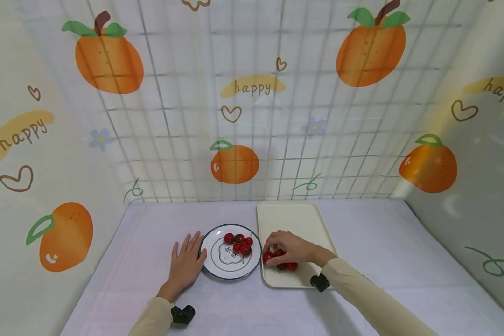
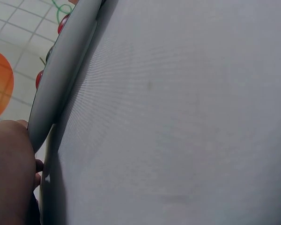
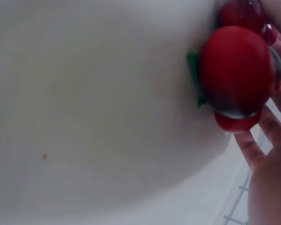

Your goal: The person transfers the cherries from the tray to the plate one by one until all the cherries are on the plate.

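Note:
A white plate (image 1: 214, 269) with a dark blue rim holds several red cherries (image 1: 245, 250) and a printed drawing. My left hand (image 1: 185, 266) lies flat with fingers spread, thumb at the plate's left rim. To the right, a cream tray (image 1: 291, 214) carries a cluster of red cherries (image 1: 291, 267) near its front left. My right hand (image 1: 291, 247) reaches over that cluster, fingers curled down and thumb and fingertips around a cherry (image 1: 268, 257). In the right wrist view, fingers (image 3: 249, 147) show behind a large red cherry (image 3: 236, 70) and a green bit beside it.
Plate and tray stand side by side on a white-covered table (image 1: 231, 308). A white curtain (image 1: 185, 116) printed with oranges hangs behind, over a wire grid, and continues along both sides. Each wrist bears a small black device.

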The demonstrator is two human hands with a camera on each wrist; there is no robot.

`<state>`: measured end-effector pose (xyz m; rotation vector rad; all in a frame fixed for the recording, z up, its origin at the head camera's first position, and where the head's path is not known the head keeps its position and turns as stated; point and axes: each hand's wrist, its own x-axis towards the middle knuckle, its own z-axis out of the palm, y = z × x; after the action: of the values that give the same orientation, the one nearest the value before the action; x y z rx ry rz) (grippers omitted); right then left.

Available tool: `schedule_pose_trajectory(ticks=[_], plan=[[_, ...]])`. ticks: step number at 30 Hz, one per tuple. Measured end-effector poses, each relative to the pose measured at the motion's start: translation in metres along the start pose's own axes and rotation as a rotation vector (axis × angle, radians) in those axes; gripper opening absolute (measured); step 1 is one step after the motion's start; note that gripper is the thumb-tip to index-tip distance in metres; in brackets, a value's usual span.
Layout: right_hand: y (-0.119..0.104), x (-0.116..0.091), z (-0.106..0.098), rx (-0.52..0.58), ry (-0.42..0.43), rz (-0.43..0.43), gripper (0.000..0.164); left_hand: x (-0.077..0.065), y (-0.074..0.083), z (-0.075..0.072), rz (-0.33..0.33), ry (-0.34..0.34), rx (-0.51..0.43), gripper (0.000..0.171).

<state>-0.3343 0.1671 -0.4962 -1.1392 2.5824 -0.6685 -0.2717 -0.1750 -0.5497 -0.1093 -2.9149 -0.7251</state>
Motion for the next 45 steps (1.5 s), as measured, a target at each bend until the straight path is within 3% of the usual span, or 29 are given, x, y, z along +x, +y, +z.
schedule_pose_trajectory(ticks=[18,24,33,45], plan=[[0.001,0.001,-0.003,-0.011,0.113,0.065,0.034,0.000,-0.003,0.008,0.000,0.007,0.002,0.057],[-0.002,0.005,-0.005,-0.104,0.163,0.039,0.038,0.000,-0.003,0.006,-0.006,0.007,0.000,0.057],[-0.014,0.013,-0.006,-0.104,0.197,0.052,0.037,-0.001,-0.001,0.004,-0.009,0.001,-0.003,0.057],[-0.025,0.023,-0.004,-0.182,0.220,-0.012,0.036,0.000,-0.003,0.006,-0.004,0.008,-0.003,0.057]])
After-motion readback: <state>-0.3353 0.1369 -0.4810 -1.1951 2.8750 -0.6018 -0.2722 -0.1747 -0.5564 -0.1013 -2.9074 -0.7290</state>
